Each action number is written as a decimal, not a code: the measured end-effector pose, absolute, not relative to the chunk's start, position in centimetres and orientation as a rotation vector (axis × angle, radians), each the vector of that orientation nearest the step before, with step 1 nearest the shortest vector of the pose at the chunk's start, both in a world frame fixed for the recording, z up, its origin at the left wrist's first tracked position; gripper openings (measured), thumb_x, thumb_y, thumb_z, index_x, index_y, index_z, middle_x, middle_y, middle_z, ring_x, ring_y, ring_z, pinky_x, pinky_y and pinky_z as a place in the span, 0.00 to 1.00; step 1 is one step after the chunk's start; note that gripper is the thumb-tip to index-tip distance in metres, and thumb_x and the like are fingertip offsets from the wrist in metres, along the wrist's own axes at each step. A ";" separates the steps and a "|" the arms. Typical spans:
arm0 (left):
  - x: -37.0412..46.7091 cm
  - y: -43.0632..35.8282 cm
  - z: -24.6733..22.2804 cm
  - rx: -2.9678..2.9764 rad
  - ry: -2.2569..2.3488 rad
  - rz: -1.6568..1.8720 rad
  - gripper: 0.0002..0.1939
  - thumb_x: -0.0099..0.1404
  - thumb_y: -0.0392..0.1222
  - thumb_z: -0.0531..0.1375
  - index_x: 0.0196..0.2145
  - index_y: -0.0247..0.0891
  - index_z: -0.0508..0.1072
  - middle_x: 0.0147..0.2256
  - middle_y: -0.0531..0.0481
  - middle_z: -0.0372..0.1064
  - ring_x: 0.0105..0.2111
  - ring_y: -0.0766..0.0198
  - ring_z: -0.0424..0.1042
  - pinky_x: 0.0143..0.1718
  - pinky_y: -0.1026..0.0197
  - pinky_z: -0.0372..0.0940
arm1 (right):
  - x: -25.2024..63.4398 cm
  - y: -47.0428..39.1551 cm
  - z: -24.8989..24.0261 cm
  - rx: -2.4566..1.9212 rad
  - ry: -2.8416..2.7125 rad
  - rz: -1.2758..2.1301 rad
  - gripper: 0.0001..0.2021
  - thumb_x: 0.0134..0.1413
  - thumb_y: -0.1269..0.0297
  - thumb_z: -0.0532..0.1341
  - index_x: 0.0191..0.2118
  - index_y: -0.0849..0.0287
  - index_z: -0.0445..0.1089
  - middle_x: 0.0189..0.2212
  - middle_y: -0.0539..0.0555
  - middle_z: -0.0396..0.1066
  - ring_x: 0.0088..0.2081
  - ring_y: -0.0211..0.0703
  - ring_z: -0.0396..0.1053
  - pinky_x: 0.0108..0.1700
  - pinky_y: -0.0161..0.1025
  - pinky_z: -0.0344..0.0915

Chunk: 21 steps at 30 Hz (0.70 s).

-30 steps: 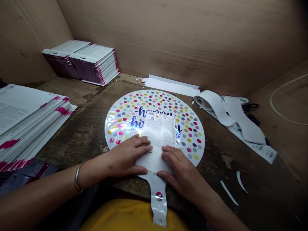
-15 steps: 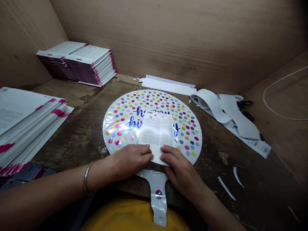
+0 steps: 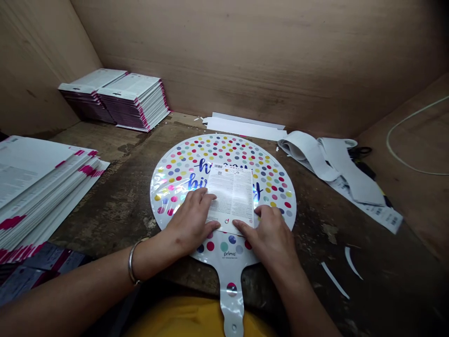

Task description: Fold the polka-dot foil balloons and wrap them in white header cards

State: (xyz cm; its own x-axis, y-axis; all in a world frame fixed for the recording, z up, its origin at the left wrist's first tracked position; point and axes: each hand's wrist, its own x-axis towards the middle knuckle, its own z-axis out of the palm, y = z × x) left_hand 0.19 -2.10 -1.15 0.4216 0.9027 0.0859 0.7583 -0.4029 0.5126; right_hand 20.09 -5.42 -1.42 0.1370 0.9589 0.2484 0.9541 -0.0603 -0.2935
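Plywood walls (image 3: 266,61) close in the workspace on three sides, bare and brown. Below them a dark, scuffed wooden tabletop (image 3: 119,206) runs out of view at the right and bottom edges.

A round foil balloon (image 3: 182,173), uninflated and printed with coloured dots, lies flat at the middle of the tabletop; its narrow neck hangs over the near edge above a yellow garment (image 3: 182,318). The blue lettering on it is largely covered, so only the starts of two words can be read.

At the left, a tall stack of white cards (image 3: 38,187) with pink edges is cut off by the frame. Two smaller stacks (image 3: 115,96) of the same kind stand in the far left corner, touching each other. To the right of the balloon lie curled white paper strips (image 3: 336,168); something dark behind them, perhaps scissors, is too hidden to tell. Flat white sheets (image 3: 245,125) rest against the back wall, and a pale cord (image 3: 407,135) loops across the right wall.

A printed white insert card (image 3: 232,194) lies on the balloon's centre; its text is too small to read.

The left hand (image 3: 191,222), a metal bangle on its wrist, rests flat with fingers spread on the card's left edge. The right hand (image 3: 271,236) presses flat on the card's lower right corner. Neither hand grips anything.

Thin white paper slivers (image 3: 335,281) lie scattered on the tabletop at the right.
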 end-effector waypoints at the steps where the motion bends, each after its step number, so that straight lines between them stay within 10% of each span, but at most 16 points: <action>1: 0.1 -2.1 -1.3 2.286 1.418 0.496 0.29 0.56 0.41 0.63 0.54 0.36 0.60 0.56 0.37 0.55 0.56 0.45 0.53 0.54 0.42 0.56 | 19.8 -5.3 -1.4 -2.047 -1.805 0.031 0.19 0.40 0.48 0.65 0.32 0.57 0.64 0.28 0.57 0.66 0.29 0.50 0.66 0.27 0.43 0.61; 9: 0.0 -2.8 -0.9 1.671 1.360 0.824 0.49 0.52 0.44 0.66 0.64 0.41 0.42 0.58 0.35 0.54 0.53 0.47 0.61 0.48 0.45 0.63 | 20.1 -6.7 0.3 -1.646 -1.082 1.035 0.12 0.51 0.52 0.59 0.32 0.53 0.57 0.20 0.46 0.66 0.18 0.38 0.63 0.19 0.35 0.61; 14: 2.4 -4.2 0.6 0.954 0.895 0.706 0.31 0.52 0.45 0.67 0.52 0.35 0.63 0.40 0.42 0.72 0.31 0.59 0.73 0.26 0.62 0.67 | 21.8 -8.1 1.5 -1.436 -0.887 1.160 0.14 0.48 0.52 0.63 0.34 0.55 0.63 0.23 0.46 0.71 0.19 0.36 0.65 0.20 0.34 0.63; 21: 5.1 -5.9 0.4 0.760 0.826 0.868 0.22 0.56 0.46 0.65 0.46 0.35 0.67 0.38 0.47 0.73 0.26 0.68 0.71 0.28 0.64 0.69 | 20.5 -10.6 1.2 -1.151 -0.593 1.386 0.20 0.43 0.62 0.68 0.45 0.54 0.67 0.42 0.53 0.73 0.40 0.44 0.71 0.40 0.42 0.70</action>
